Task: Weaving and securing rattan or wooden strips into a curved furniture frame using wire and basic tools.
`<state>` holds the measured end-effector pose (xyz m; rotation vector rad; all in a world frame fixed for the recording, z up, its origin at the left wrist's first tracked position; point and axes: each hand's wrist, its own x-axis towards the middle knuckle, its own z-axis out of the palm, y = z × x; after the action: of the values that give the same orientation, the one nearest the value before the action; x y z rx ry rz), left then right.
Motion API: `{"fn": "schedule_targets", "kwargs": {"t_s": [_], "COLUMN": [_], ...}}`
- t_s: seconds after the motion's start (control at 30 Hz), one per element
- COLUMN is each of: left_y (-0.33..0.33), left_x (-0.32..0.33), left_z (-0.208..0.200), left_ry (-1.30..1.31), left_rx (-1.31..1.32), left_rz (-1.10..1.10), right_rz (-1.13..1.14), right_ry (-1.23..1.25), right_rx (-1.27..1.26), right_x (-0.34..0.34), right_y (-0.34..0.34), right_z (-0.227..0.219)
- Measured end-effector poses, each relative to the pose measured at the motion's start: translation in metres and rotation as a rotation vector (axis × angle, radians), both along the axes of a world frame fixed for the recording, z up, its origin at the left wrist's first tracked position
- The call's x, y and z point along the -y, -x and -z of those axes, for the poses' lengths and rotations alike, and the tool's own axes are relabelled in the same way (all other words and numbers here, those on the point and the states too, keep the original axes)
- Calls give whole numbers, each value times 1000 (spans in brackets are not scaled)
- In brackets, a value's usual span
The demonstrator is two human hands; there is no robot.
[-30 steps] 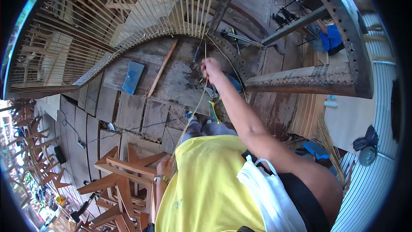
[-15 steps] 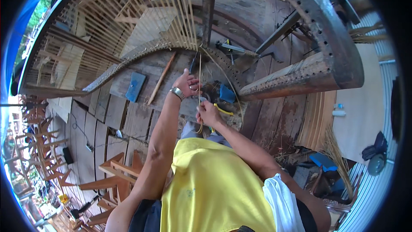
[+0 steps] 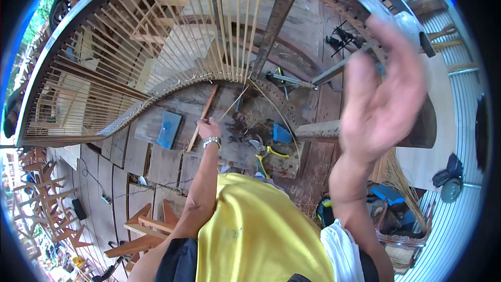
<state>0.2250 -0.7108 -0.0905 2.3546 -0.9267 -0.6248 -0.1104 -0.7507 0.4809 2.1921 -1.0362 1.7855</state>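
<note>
At the upper left of the frame, a curved frame of thin wooden slats is seen fanning across a plank work surface. Left of centre, a blue block is laid flat on the planks, with a narrow wooden stick lying just beside it. At the centre, the left hand, a watch on its wrist, is pressed down near that stick, its fingers curled closed around the end of a thin pale strand that is stretched up toward the slats. Just right of it, a pair of yellow-handled pliers and a small blue object are left on the board. At the right of the frame, the right hand is raised close to the camera, blurred, its fingers spread wide open and nothing held in it.
</note>
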Motion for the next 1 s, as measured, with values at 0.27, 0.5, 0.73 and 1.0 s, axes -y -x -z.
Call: {"fn": "schedule_targets", "kwargs": {"t_s": [0.27, 0.5, 0.73, 1.0], "left_y": [-69, -57, -31, -24], "left_x": [-14, -20, -42, -36], "left_z": [-48, -46, -44, -55], "left_ry": [-268, -297, -250, -229], "left_rx": [137, 115, 183, 197], "left_rz": [198, 382, 446, 513], "right_rz": [889, 885, 871, 824], "right_ry": [-414, -549, -704, -336], "right_rx": [-733, -774, -803, -780], "right_x": [82, 81, 85, 109], "right_y": [-33, -46, -43, -40], "right_z": [-62, -73, -101, -64]}}
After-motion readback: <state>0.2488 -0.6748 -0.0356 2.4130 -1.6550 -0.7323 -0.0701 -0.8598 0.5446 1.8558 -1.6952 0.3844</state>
